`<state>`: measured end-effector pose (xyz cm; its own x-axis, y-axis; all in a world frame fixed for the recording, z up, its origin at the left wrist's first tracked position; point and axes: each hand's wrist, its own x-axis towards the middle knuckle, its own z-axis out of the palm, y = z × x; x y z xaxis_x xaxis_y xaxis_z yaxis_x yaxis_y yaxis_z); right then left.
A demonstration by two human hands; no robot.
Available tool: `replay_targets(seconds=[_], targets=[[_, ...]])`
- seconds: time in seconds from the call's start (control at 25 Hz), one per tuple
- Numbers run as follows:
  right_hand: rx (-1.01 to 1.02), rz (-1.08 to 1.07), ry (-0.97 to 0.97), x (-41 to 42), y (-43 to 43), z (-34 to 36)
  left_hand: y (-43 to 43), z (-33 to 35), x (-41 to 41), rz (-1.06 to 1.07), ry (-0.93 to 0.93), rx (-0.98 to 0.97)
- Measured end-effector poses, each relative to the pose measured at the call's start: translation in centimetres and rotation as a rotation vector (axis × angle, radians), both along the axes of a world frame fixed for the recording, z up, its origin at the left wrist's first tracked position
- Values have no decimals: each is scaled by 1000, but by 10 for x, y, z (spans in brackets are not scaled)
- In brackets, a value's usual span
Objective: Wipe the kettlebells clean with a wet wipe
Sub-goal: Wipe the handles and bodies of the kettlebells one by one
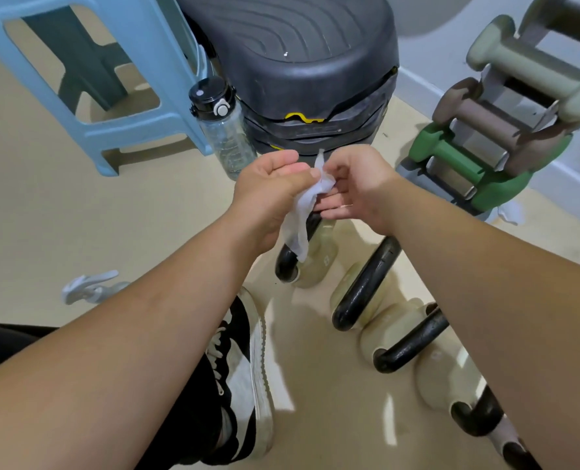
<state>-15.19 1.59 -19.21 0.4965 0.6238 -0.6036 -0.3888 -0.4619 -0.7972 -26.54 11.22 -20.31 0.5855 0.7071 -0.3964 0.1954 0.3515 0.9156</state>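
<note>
Over the floor, the left hand and right hand both pinch the wipe between curled fingers (its loose end hangs by a black handle), above the kettlebells lined up beside a shoe, a bottle beyond.

Both bare forearms reach forward and converge on the wet wipe, which hangs between the two hands. The left hand sits just left of it, fingers curled, its thumb and fingertips pinching the wipe near the top. The right hand is just right of it with the wrist bent inward, its upper fingers pinching the wipe's top and its lower fingers stretched toward the wipe.
</note>
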Motion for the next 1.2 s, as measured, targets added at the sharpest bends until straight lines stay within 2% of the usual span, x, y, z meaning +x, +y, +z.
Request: replay_targets(seconds=[0.08,0.12,0.28,0.4,0.6,0.68,0.76,0.8,0.88,1.0,1.12,1.2], targets=[[46,61,114,-1,-8,2,2,-1,0,-12,-16,-19],[50,61,111,-3,-10,0,2,-1,1,-27,-24,-15],[11,-79,2,-8,-3,-14,-1,3,0,-145,34,270],[0,-154,-80,-8,4,-15,-4,2,-3,-161,73,371],[-17,-295,-297,-14,18,-12,12,-3,-1,-2,98,283],[61,-283,-228,-16,19,-11,20,-8,2,-54,187,169],[162,-269,-101,-16,19,-9,18,-9,1,-215,154,-36],[168,-277,-100,-15,19,-10,15,-9,0,-285,111,-82],[125,-305,-202,-11,19,-11,12,-8,-4,-347,71,-16],[44,-307,-442,-10,18,-13,15,-2,-5,-240,64,55],[-17,-395,-416,-13,18,-23,23,-4,-7,-127,89,80],[-104,-378,-381,-13,16,-31,25,-11,-10,-111,129,64]])
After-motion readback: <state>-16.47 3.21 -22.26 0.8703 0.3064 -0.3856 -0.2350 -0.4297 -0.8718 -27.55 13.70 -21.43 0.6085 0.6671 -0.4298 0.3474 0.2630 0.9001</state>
